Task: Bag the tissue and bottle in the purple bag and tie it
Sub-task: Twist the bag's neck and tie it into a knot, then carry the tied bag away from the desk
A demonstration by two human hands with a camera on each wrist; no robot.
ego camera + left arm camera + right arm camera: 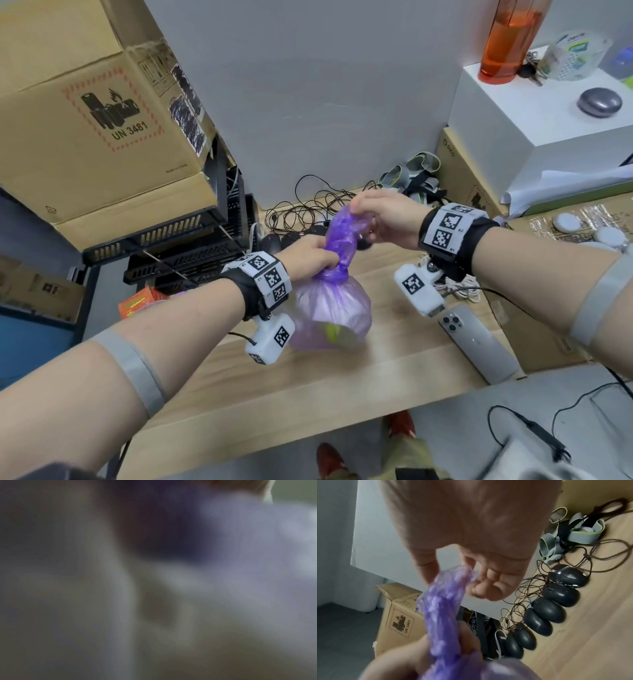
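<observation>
The purple bag stands full on the wooden table, with something yellow-green showing faintly through its lower side. Its top is gathered into a twisted neck. My left hand grips the neck low, just above the bulge. My right hand pinches the neck's upper end between thumb and fingers and holds it up. In the right wrist view my left hand's fingers wrap the neck from below. The left wrist view is a blur of pale purple plastic. The tissue and bottle cannot be made out.
A grey phone lies on the table right of the bag. Several black computer mice with tangled cables line the back edge beside grey straps. Cardboard boxes and black crates stand left; a white box with an orange bottle stands right.
</observation>
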